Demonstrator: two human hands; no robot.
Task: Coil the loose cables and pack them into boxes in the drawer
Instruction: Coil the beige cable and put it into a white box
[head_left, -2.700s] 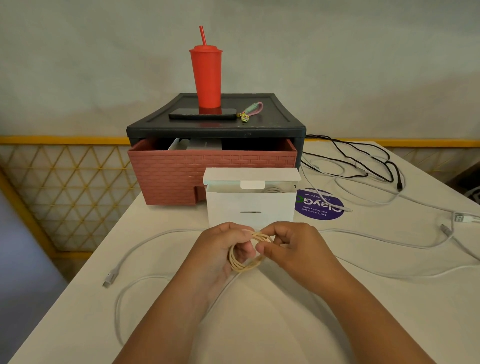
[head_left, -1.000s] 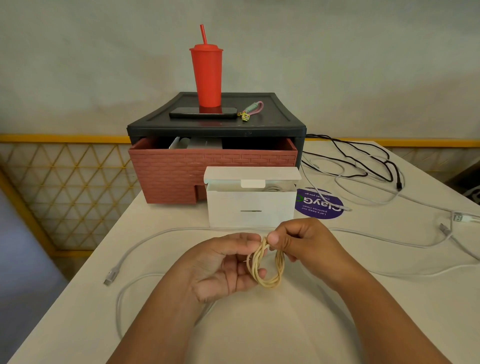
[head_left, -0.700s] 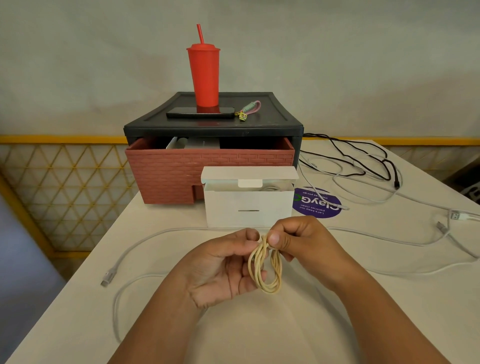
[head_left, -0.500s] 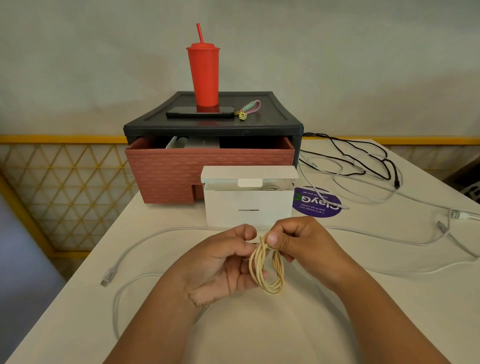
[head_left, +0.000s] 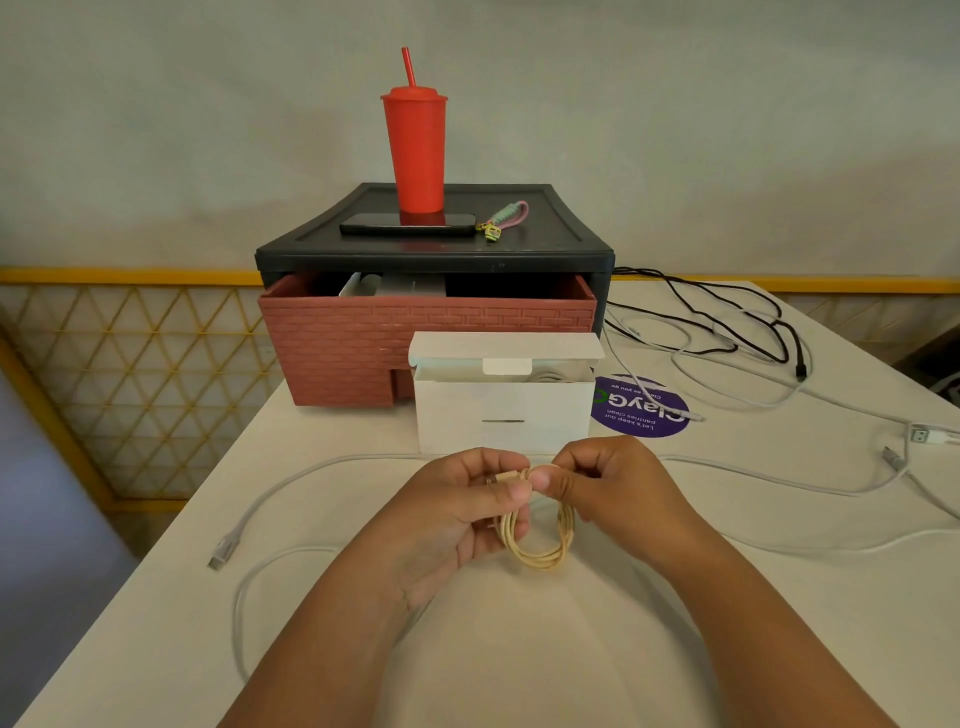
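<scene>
I pinch the little yellow cable (head_left: 537, 540) at its top with both hands, left hand (head_left: 457, 514) and right hand (head_left: 605, 483), just above the counter (head_left: 519, 649). It looks all coiled. Next I think it goes into the open white box (head_left: 501, 410) near the drawer (head_left: 426, 338).

Two hands are in view, the left hand (head_left: 457, 512) and the right hand (head_left: 602, 483). There is one coiled beige cable (head_left: 540, 535). On the table (head_left: 519, 665) lie one black cable (head_left: 727, 317) at the far right and several loose white cables (head_left: 291, 488); their exact number I cannot tell. There is one open white box (head_left: 504, 410), one drawer (head_left: 363, 343), one red cup (head_left: 414, 150), one phone (head_left: 408, 224), one keychain (head_left: 506, 221) and one purple sticker (head_left: 639, 410).
</scene>
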